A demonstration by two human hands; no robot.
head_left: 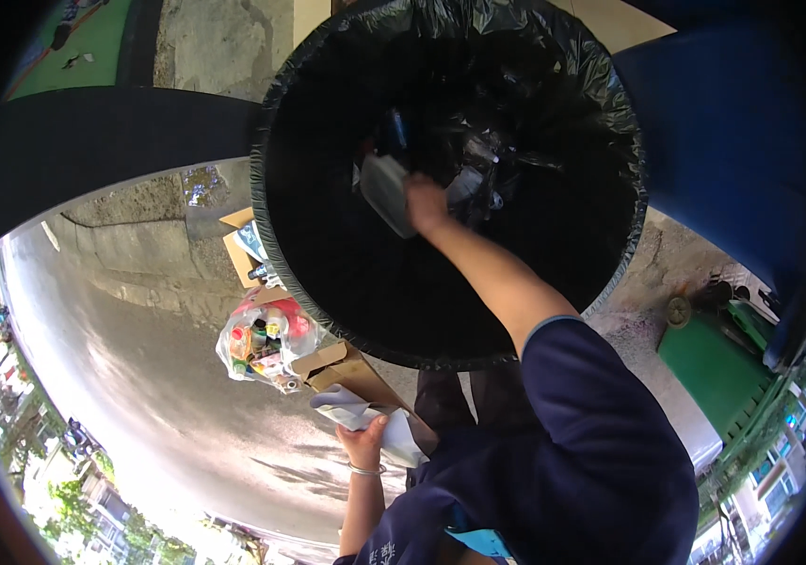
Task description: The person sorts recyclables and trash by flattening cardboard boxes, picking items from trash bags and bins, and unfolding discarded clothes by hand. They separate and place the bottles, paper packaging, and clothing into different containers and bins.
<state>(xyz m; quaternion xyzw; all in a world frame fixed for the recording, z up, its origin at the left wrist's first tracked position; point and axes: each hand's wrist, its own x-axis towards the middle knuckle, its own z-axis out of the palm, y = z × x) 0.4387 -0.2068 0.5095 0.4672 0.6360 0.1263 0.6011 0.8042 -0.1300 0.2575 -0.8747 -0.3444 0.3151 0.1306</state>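
Note:
My right hand (427, 204) reaches deep into a large round bin with a black liner (276, 179). Its fingers are closed on the edge of a clear plastic container (386, 193), slightly blurred. Several bits of rubbish, among them crumpled clear plastic (483, 149), lie in the dark below it. Near my body, my left hand (362, 443) grips folded pale grey paper (342, 407), with the thumb on top. An open brown cardboard box (358, 375) is right beside the paper; whether my left hand also holds it I cannot tell.
A clear plastic bag of bottles and packages (269, 344) stands left of the bin. Behind it is another open cardboard box (238, 247). A large blue shape (714, 141) rises at the right, with a green bin (714, 372) nearer.

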